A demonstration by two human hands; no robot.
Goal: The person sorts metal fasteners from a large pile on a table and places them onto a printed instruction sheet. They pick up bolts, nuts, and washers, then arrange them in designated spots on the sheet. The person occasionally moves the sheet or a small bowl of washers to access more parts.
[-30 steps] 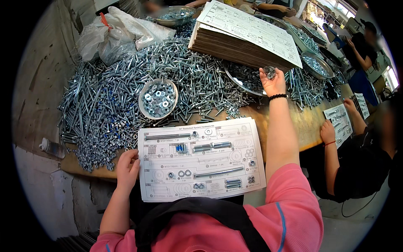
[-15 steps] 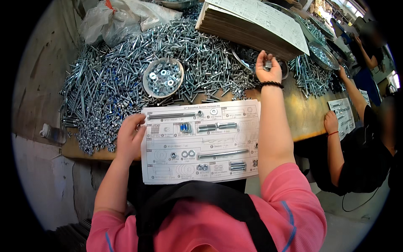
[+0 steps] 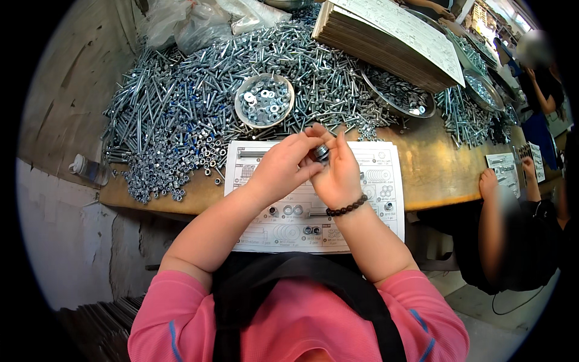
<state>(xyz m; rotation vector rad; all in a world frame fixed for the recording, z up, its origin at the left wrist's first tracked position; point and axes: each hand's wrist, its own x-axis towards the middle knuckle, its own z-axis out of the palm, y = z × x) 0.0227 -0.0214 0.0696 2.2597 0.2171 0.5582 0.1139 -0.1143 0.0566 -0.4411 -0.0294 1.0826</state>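
Both my hands meet over the printed sheet, pinching a small cluster of metal nuts between them.

Low in the frame, my pink sleeves rise toward the centre, where my left hand [image 3: 278, 169] and right hand [image 3: 339, 175] come together. My fingertips [image 3: 313, 140] are closed around small silvery nuts [image 3: 321, 152], held just above the white parts sheet [image 3: 386, 181]. A dark bead bracelet [image 3: 347, 206] circles my right wrist. A few nuts and washers lie on the sheet below my hands, near its lower edge. Beyond the sheet, just above centre, a round metal bowl of washers [image 3: 264, 100] sits in a wide heap of screws and bolts [image 3: 175, 114] filling the upper left. A stack of printed cards [image 3: 392, 36] lies at the upper right, with a shallow metal dish [image 3: 398, 96] beneath it. At the right edge, another person's hand [image 3: 490, 181] rests on the wooden table [image 3: 440, 163].
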